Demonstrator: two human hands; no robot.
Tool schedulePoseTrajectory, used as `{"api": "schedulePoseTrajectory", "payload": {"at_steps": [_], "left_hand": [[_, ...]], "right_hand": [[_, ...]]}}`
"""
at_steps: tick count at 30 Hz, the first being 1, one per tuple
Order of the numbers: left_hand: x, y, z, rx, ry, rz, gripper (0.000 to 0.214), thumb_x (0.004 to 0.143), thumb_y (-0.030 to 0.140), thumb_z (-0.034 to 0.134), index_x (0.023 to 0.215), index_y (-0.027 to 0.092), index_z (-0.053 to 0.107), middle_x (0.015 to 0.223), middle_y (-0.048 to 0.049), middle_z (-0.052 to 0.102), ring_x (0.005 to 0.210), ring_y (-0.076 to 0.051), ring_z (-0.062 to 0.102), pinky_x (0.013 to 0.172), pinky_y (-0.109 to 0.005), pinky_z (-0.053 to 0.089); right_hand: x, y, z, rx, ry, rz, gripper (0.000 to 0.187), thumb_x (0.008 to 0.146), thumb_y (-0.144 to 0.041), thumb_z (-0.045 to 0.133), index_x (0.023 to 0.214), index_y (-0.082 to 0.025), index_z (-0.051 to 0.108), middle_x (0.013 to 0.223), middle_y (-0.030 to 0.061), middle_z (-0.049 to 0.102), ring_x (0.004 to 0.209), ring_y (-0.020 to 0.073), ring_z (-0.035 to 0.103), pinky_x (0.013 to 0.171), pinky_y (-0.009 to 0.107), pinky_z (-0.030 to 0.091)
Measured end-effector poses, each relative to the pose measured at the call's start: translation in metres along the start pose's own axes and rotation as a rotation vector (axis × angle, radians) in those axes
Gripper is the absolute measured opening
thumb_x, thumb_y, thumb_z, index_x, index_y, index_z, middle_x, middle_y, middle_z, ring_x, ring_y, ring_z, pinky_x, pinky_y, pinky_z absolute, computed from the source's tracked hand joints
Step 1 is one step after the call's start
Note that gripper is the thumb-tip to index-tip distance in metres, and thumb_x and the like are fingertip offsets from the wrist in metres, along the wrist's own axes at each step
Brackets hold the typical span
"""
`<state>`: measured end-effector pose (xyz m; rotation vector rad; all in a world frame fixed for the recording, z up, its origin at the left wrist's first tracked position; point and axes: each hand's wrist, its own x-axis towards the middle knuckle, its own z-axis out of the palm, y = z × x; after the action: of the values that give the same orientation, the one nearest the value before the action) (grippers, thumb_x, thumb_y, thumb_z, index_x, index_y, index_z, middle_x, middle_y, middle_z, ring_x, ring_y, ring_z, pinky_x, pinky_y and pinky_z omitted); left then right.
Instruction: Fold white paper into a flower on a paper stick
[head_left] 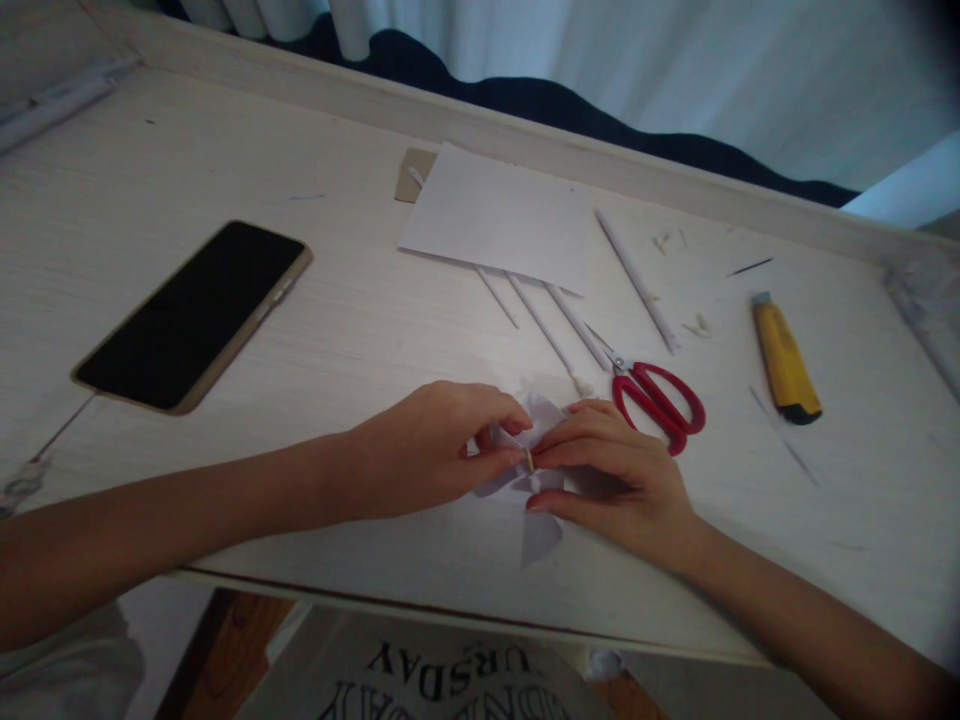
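Pinching a folded white paper piece between them, the two hands meet near the front edge of the pale bench. The left hand grips it with thumb and fingers, the thumb tip at a small tan bit in the middle of the folds. The right hand holds it from the other side, fingertips at the same tan bit and thumb lower down. Flaps of paper stick out above and below the fingers, which hide part of the grip.

Just beyond the right hand lie scissors with red handles, their blades pointing away from the person. Three thin white rolled sticks poke out from beneath a white sheet, which also overlaps a brown square. To the right of the sheet rests a separate paper tube, with pale scraps near it.

Farther right are a yellow tool with a black end, a thin white strip and a slim dark stick. On the left lies a phone, screen dark, a cable at its near end. A pale curtain hangs behind the bench.
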<state>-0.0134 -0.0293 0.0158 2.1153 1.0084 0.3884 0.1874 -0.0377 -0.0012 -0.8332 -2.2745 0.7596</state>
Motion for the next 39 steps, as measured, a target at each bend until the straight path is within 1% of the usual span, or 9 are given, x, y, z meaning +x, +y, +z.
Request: {"api": "schedulePoseTrajectory", "payload": {"at_steps": [3,6,8,14,17,20,28,34,39], "left_hand": [[0.0005,-0.0008,-0.0014,0.04,-0.013,0.042,0.019,0.079,0.019,0.048,0.095,0.016,0.057,0.085,-0.0015,0.059,0.072,-0.01,0.053,0.065,-0.019,0.039],[0.0011,-0.0023,-0.0022,0.05,-0.031,0.086,0.016,0.08,0.015,0.045,0.088,0.015,0.058,0.089,-0.0019,0.058,0.08,-0.01,0.052,0.072,-0.019,0.038],[0.0014,-0.003,-0.0025,0.052,-0.046,0.095,0.015,0.081,0.014,0.044,0.085,0.015,0.059,0.088,-0.0017,0.057,0.081,-0.01,0.051,0.072,-0.019,0.037],[0.0016,-0.0023,-0.0044,0.065,-0.072,0.076,0.016,0.082,0.018,0.045,0.087,0.017,0.06,0.085,-0.001,0.059,0.078,-0.01,0.052,0.069,-0.019,0.037],[0.0021,-0.0013,-0.005,0.062,-0.066,0.075,0.017,0.082,0.018,0.045,0.088,0.017,0.062,0.083,-0.0007,0.06,0.076,-0.01,0.053,0.067,-0.019,0.037],[0.0027,-0.0003,-0.0048,0.054,-0.047,0.077,0.017,0.081,0.017,0.046,0.088,0.017,0.062,0.081,-0.0001,0.06,0.071,-0.008,0.053,0.064,-0.018,0.037],[0.0025,-0.0003,-0.0037,0.056,-0.032,0.084,0.017,0.08,0.018,0.048,0.087,0.016,0.064,0.076,0.0004,0.061,0.066,-0.007,0.053,0.06,-0.017,0.036],[0.0018,-0.002,-0.0028,0.048,-0.023,0.08,0.017,0.079,0.017,0.049,0.087,0.018,0.064,0.075,0.0017,0.063,0.064,-0.006,0.054,0.059,-0.016,0.036],[0.0028,-0.0023,-0.002,0.054,-0.015,0.091,0.016,0.078,0.017,0.05,0.084,0.017,0.065,0.073,0.0017,0.063,0.063,-0.006,0.053,0.058,-0.016,0.036]], "right_hand": [[0.0,-0.0001,0.0002,-0.004,0.002,0.011,0.023,0.061,-0.027,0.071,0.08,-0.021,0.061,0.078,0.0012,0.066,0.075,0.0148,0.06,0.084,0.039,0.038],[-0.0002,0.0001,0.0003,-0.007,-0.001,0.021,0.023,0.06,-0.026,0.072,0.08,-0.02,0.062,0.078,0.0019,0.066,0.074,0.0149,0.059,0.084,0.039,0.038],[-0.0003,0.0005,0.0004,-0.002,0.002,0.017,0.023,0.06,-0.025,0.072,0.08,-0.019,0.062,0.078,0.0018,0.066,0.074,0.0149,0.058,0.082,0.039,0.039],[-0.0008,0.0013,0.0005,0.0,0.002,0.016,0.027,0.058,-0.027,0.073,0.081,-0.018,0.061,0.079,0.0023,0.064,0.076,0.0155,0.057,0.079,0.037,0.041],[-0.0017,0.0008,0.0007,0.018,0.023,0.043,0.029,0.058,-0.029,0.073,0.082,-0.018,0.06,0.082,0.0036,0.062,0.08,0.0167,0.055,0.072,0.035,0.044],[-0.0026,0.0005,0.001,0.035,0.023,0.043,0.03,0.059,-0.03,0.072,0.083,-0.019,0.059,0.084,0.0041,0.06,0.082,0.017,0.054,0.07,0.034,0.046],[-0.0015,0.0003,0.0009,0.056,0.0,0.0,0.027,0.062,-0.027,0.07,0.086,-0.018,0.061,0.086,0.0052,0.06,0.081,0.0164,0.054,0.07,0.033,0.046],[-0.0034,0.0016,-0.0003,0.025,-0.029,-0.053,0.024,0.065,-0.027,0.068,0.087,-0.021,0.063,0.088,0.0047,0.058,0.083,0.0163,0.053,0.07,0.034,0.044],[-0.0025,0.0016,-0.0003,0.006,-0.053,-0.076,0.015,0.068,-0.025,0.066,0.083,-0.022,0.065,0.085,0.0041,0.057,0.081,0.0158,0.052,0.069,0.034,0.042]]}}
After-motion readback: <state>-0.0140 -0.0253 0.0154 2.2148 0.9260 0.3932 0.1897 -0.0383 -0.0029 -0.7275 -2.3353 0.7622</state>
